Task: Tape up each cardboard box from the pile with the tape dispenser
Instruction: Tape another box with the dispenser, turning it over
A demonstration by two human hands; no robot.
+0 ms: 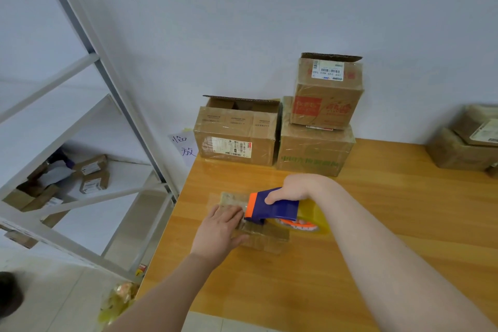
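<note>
Item in hand: a small flat box (258, 232) lay on the desk (377, 224), near its left edge and close to the person.
Left hand: the left hand (219, 232) lay flat and spread on the box's near-left part, fingers extended, pressing it down rather than gripping it.
Right hand: the right hand (292, 188) was closed around the handle of the tape dispenser (275, 207), its orange front edge down on the box top beside the left fingertips.
Tape: the yellowish roll (307, 221) sat behind the blue body; whether a strip was already stuck could not be told.
Pile: three larger boxes (237, 135) stood at the back of the desk against the wall, two with flaps up, so seemingly unsealed.
Step, as judged: laying a strip along the top seam.
Advice: keep the left palm firm so the light box does not slide; draw the dispenser straight and low along the seam; carry the strip over the edge before cutting; keep fingers off the blade.
</note>
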